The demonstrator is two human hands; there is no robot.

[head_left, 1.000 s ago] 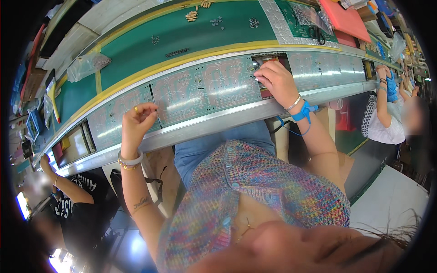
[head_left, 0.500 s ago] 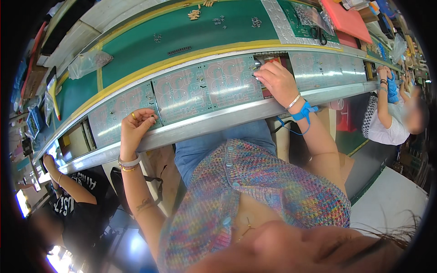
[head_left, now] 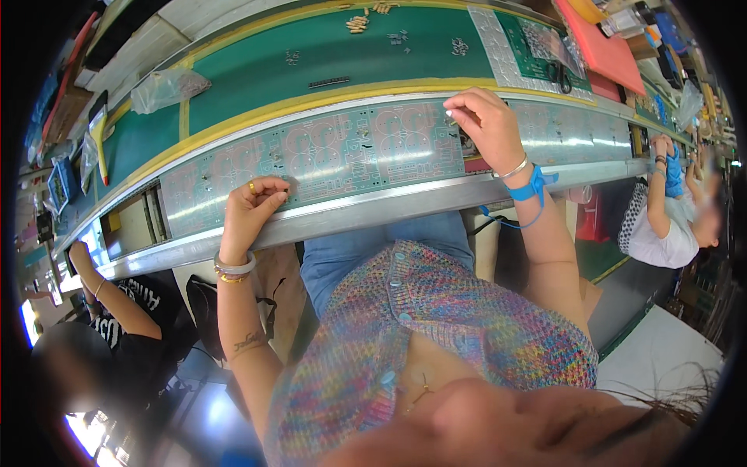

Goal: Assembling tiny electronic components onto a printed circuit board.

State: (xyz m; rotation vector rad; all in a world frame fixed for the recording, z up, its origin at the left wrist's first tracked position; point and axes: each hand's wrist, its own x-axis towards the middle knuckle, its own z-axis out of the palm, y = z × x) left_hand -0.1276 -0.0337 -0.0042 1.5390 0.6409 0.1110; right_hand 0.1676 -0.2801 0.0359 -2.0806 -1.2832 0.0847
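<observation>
Several green circuit boards (head_left: 323, 159) with pale red ring outlines lie in a row along a metal rail (head_left: 342, 201). My left hand (head_left: 257, 208) is over the near edge of one board. Its thumb and forefinger pinch a small dark component (head_left: 286, 192). My right hand (head_left: 489, 124) is above the right end of another board, by a gap in the row. Its thumb and forefinger are close together at the board's far corner; what they hold, if anything, is too small to name. A blue wrist strap (head_left: 533, 185) circles my right wrist.
Beyond the rail, a green mat (head_left: 257, 86) holds tan cylindrical parts (head_left: 357, 24), small metal parts (head_left: 459, 47) and a black strip (head_left: 328, 82). A plastic bag (head_left: 159, 92) lies left, scissors (head_left: 559, 75) right. Co-workers (head_left: 661, 206) sit at both sides.
The view has shifted, moving the bench rightward in the picture. My right fingertips have lifted toward the board's far edge. The dark seam beside my left hand no longer shows.
</observation>
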